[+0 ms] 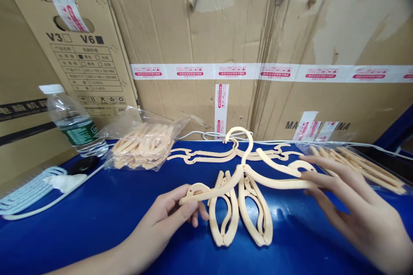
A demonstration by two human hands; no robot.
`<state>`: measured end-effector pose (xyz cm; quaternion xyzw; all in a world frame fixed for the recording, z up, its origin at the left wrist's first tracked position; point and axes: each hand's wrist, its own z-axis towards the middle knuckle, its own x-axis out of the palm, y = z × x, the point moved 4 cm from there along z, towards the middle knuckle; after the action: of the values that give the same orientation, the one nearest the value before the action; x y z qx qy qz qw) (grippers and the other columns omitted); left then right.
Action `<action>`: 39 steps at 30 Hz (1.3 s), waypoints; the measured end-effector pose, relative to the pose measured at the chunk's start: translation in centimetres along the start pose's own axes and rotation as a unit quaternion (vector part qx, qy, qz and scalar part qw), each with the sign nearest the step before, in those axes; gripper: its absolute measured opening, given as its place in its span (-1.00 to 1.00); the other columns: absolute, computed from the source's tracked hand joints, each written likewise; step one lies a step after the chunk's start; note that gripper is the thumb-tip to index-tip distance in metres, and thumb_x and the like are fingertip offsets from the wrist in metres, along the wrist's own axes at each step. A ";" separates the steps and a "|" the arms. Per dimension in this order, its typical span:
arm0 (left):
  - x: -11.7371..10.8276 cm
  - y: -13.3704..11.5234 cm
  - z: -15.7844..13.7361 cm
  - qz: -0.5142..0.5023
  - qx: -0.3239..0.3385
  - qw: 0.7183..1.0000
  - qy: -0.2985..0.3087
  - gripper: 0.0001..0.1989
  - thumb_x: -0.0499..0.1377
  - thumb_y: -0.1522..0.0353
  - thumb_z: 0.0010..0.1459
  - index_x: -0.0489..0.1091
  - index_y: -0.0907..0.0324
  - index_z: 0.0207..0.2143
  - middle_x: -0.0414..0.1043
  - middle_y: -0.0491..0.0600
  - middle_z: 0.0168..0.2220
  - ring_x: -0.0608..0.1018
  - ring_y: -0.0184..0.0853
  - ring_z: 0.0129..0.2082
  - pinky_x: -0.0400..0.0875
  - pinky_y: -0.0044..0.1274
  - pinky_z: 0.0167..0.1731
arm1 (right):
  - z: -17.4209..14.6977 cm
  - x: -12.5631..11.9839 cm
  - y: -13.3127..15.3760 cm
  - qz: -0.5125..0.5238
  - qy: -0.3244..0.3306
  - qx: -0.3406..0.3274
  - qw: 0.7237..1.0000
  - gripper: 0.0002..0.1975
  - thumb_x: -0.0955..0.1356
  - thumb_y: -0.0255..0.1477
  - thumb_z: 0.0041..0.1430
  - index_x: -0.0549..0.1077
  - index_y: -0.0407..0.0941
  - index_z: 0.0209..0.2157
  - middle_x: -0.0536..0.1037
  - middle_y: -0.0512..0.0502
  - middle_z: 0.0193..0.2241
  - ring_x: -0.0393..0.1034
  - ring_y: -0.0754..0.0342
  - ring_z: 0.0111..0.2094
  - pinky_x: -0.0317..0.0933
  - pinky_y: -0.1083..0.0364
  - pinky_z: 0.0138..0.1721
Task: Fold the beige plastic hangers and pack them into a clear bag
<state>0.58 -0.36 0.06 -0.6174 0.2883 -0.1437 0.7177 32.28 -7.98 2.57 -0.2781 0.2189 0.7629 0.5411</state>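
A beige folding clothes hanger (247, 167) is held above the blue table, hook upward and arms spread. My left hand (174, 212) pinches the end of its left arm between thumb and fingers. At the other end, my right hand (351, 202) grips the right arm, near where a bar (274, 164) sticks up and inward from it. Below the hanger lie two folded hangers, a left one (214, 223) and a right one (264, 223), side by side. Behind it, unfolded hangers (209, 157) rest on the table, partly covered by the held one.
A clear bag of beige parts (145, 144) sits at the back left, beside a water bottle (74, 120). Another bag of long parts (364, 167) lies at the right. Cardboard boxes (193, 43) wall off the back. A white cable (58, 200) and a black object (84, 164) are at left.
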 end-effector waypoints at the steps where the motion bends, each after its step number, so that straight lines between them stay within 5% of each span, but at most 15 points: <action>1: 0.0 0.1 0.0 0.002 0.002 1.000 0.000 -0.68 0.08 0.16 0.31 0.49 0.18 -0.34 0.49 -0.06 -0.36 0.44 -0.37 -0.41 0.34 -0.58 -0.31 | 0.2 0.0 0.2 0.011 -0.007 -0.009 1.000 -0.85 0.23 -0.33 0.32 0.39 0.06 -0.13 0.56 -0.09 -0.11 0.54 -0.08 -0.14 0.47 0.09 -0.24; 4: -0.1 0.2 -0.1 0.002 0.002 1.000 -0.008 -0.67 0.08 0.17 0.31 0.49 0.19 -0.34 0.50 -0.06 -0.36 0.44 -0.38 -0.42 0.34 -0.58 -0.31 | 0.9 -0.1 0.9 0.049 -0.017 -0.035 0.998 -0.84 0.25 -0.24 0.33 0.37 0.02 -0.16 0.61 -0.07 -0.29 0.59 -0.03 -0.28 0.50 0.16 -0.31; 8: -0.1 0.0 -0.1 -0.008 0.005 1.000 -0.015 -0.67 0.09 0.16 0.31 0.50 0.18 -0.35 0.51 -0.07 -0.38 0.45 -0.39 -0.43 0.36 -0.59 -0.31 | 1.4 -0.1 1.4 0.202 0.019 0.043 0.978 -0.80 0.29 -0.26 0.32 0.31 0.04 -0.05 0.63 0.00 -0.37 0.60 0.06 -0.43 0.48 0.27 -0.39; 17: -0.2 0.5 0.1 -0.154 -0.059 0.986 -0.040 -0.69 0.28 0.16 0.17 0.42 0.16 -0.15 0.58 0.01 -0.17 0.60 -0.23 -0.12 0.44 -0.49 -0.09 | 1.6 0.9 0.8 0.420 0.085 0.265 0.864 -0.72 0.42 -0.23 0.18 0.51 -0.01 -0.09 0.60 -0.04 -0.44 0.53 0.08 -0.40 0.43 0.25 -0.30; 24: -0.1 -0.2 -0.2 -0.155 -0.078 0.981 -0.084 -0.76 0.35 0.23 0.11 0.49 0.22 -0.30 0.56 -0.04 -0.37 0.56 -0.37 -0.29 0.44 -0.65 -0.28 | 0.8 1.4 1.7 0.525 0.066 0.358 0.770 -0.69 0.46 -0.23 0.13 0.49 0.02 -0.09 0.53 0.01 -0.47 0.42 0.15 -0.39 0.35 0.31 -0.29; 30: 0.6 -0.5 -0.2 -0.196 -0.102 0.971 -0.086 -0.77 0.38 0.26 0.06 0.48 0.23 -0.37 0.50 -0.09 -0.41 0.53 -0.43 -0.37 0.44 -0.69 -0.36 | 0.2 1.7 2.4 0.576 -0.025 0.438 0.690 -0.60 0.57 -0.29 -0.08 0.36 -0.02 -0.27 0.52 0.04 -0.43 0.41 0.16 -0.46 0.39 0.26 -0.38; 35: 1.6 -0.5 -0.4 -0.168 -0.116 0.978 -0.039 -0.69 0.37 0.21 0.05 0.48 0.24 -0.27 0.53 -0.04 -0.33 0.59 -0.38 -0.42 0.49 -0.63 -0.42 | -0.4 2.4 4.6 0.587 0.116 0.379 0.706 -0.75 0.48 -0.31 0.12 0.34 -0.06 -0.43 0.49 0.07 -0.49 0.38 0.17 -0.45 0.35 0.27 -0.39; 39: 2.5 -0.8 -0.8 -0.111 -0.094 0.989 -0.003 -0.72 0.32 0.20 0.10 0.47 0.26 -0.30 0.51 -0.04 -0.35 0.57 -0.38 -0.44 0.51 -0.61 -0.44 | -1.1 2.5 7.2 0.568 0.282 0.283 0.720 -0.94 0.40 -0.31 0.23 0.50 0.01 -0.30 0.57 0.01 -0.33 0.47 0.09 -0.30 0.40 0.21 -0.26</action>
<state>2.18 -2.51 0.16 -0.7109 0.2281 -0.1922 0.6369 24.99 -9.17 0.31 -0.1378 0.6836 0.7162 -0.0271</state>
